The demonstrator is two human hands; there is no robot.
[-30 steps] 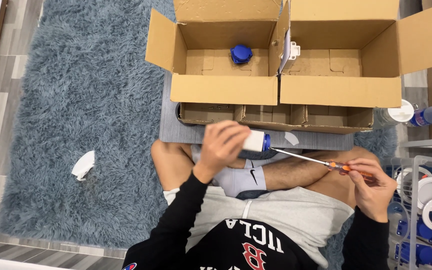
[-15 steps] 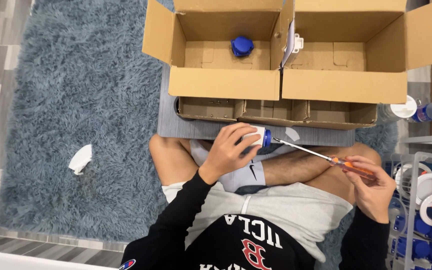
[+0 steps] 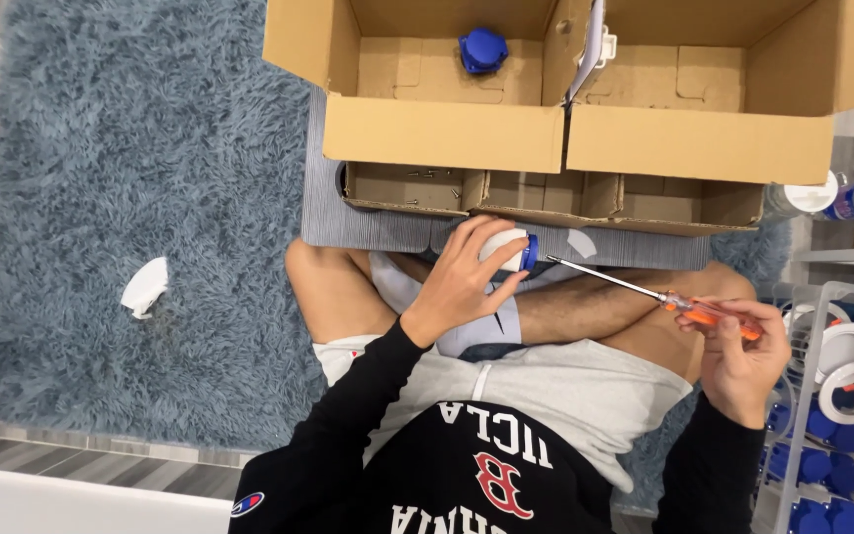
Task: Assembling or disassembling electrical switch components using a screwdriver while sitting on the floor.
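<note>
1. The left hand [image 3: 462, 287] is wrapped around a small white plastic cylinder with a blue cap [image 3: 512, 250], held above the crossed legs, just beside the near edge of a grey ribbed mat [image 3: 368, 222].
2. The right hand [image 3: 738, 361] pinches the orange handle of a slim metal-shafted screwdriver [image 3: 644, 294]; its tip points at the blue cap, almost touching.
3. Two open brown cardboard boxes [image 3: 442, 129] stand side by side beyond the mat; one blue plug-like part [image 3: 482, 49] lies in the left box.
4. A shaggy blue-grey rug [image 3: 130, 178] leaves open room to the left, holding one crumpled white scrap [image 3: 143, 288].
5. A white wire rack [image 3: 832, 396] crowds the right edge.
</note>
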